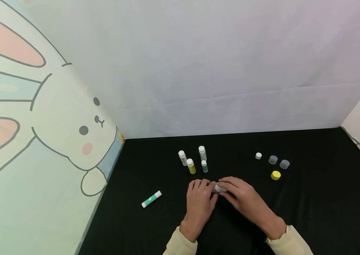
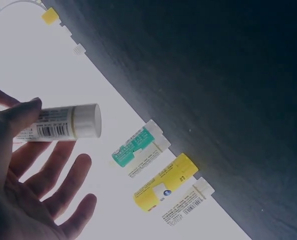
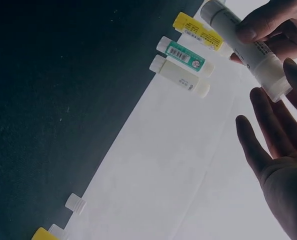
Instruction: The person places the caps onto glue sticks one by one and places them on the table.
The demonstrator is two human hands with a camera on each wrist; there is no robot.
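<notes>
Both hands hold one white glue stick [image 3: 238, 45] between them, above the black tabletop in the head view. My left hand [image 1: 199, 200] grips its body with the thumb across the printed side, and the stick's broad white end [image 2: 88, 121] sticks out past the fingers. Thumb and forefinger of my right hand [image 1: 246, 198] pinch the opposite end, which looks capped with clear plastic; its other fingers are spread. Just beyond the hands stand a yellow glue stick [image 1: 191, 167], a small green glue stick [image 1: 204, 166] and two white glue sticks [image 1: 183, 158].
A green-and-white glue stick [image 1: 151, 199] lies on its side at the left. Over on the right are a white cap [image 1: 258, 156], two translucent caps [image 1: 273, 160] and a yellow cap [image 1: 275, 175]. A pale cloth wall [image 1: 230, 106] rises behind the black table [image 1: 326, 198].
</notes>
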